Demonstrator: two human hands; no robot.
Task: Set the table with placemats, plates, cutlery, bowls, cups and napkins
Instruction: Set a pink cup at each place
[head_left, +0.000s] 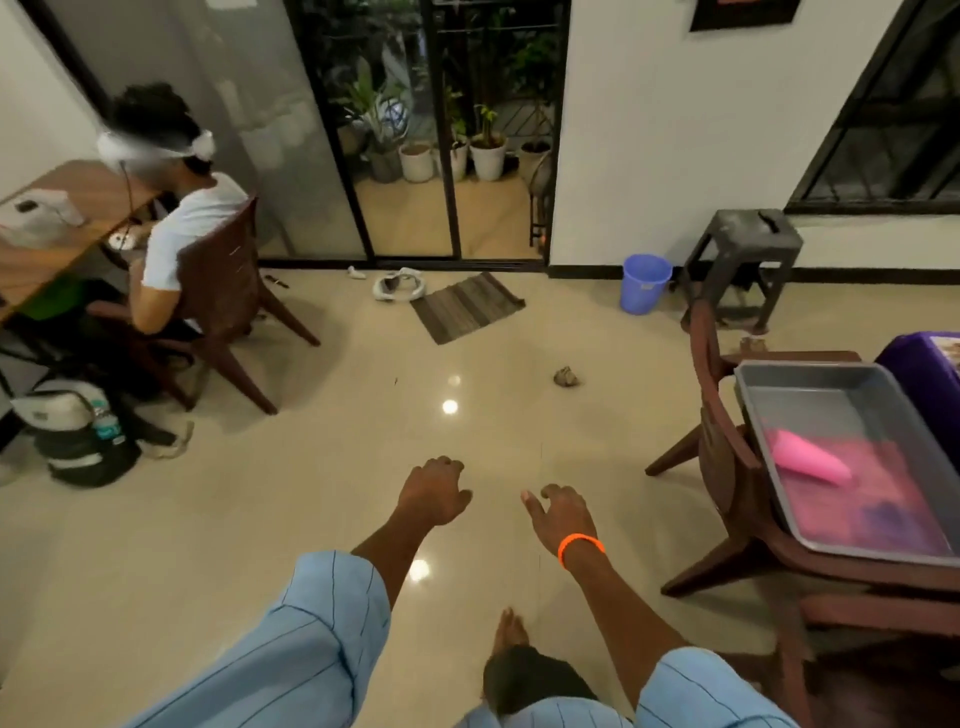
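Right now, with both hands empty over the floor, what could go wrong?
The grey tray sits tilted on the chair at right; a careless grab might slide it and the pink cup off. The bare foot could slip on the glossy floor or catch the crumpled scrap.

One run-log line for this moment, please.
left hand: empty, over floor | right hand: empty | grey plastic tray: on chair, holds pink cup
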